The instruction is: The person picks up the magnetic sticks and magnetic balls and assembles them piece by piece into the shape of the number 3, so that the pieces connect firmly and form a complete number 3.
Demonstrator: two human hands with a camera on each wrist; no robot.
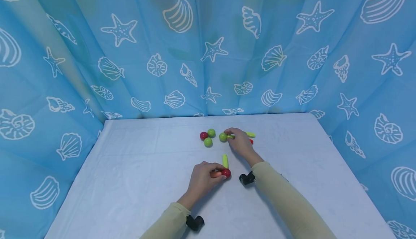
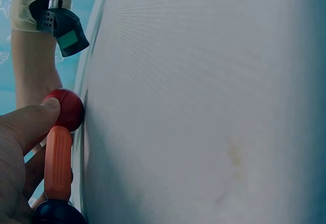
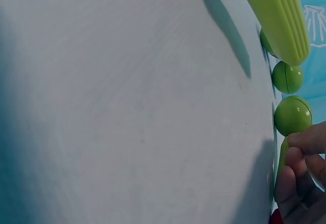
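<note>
My left hand point(image 1: 202, 179) pinches a red ball point(image 1: 226, 173) between thumb and fingers. An orange ribbed rod point(image 2: 58, 163) meets that ball, and a dark blue ball point(image 2: 59, 213) sits at the rod's other end. Beyond the red ball, a yellow-green rod point(image 1: 225, 161) points away; whether it is joined to the ball I cannot tell. Farther back, my right hand point(image 1: 241, 143) pinches a thin yellow-green rod point(image 1: 230, 137). One end of this rod meets a green ball point(image 1: 223, 137); the fingers cover its other end.
Left of the right hand, a red ball point(image 1: 203, 135) and two green balls point(image 1: 211, 133) lie grouped on the white table point(image 1: 136, 166). Another yellow-green rod point(image 1: 250, 134) and a red piece point(image 1: 251, 142) lie behind the right hand. A blue curtain point(image 1: 201, 69) surrounds the table's back and sides.
</note>
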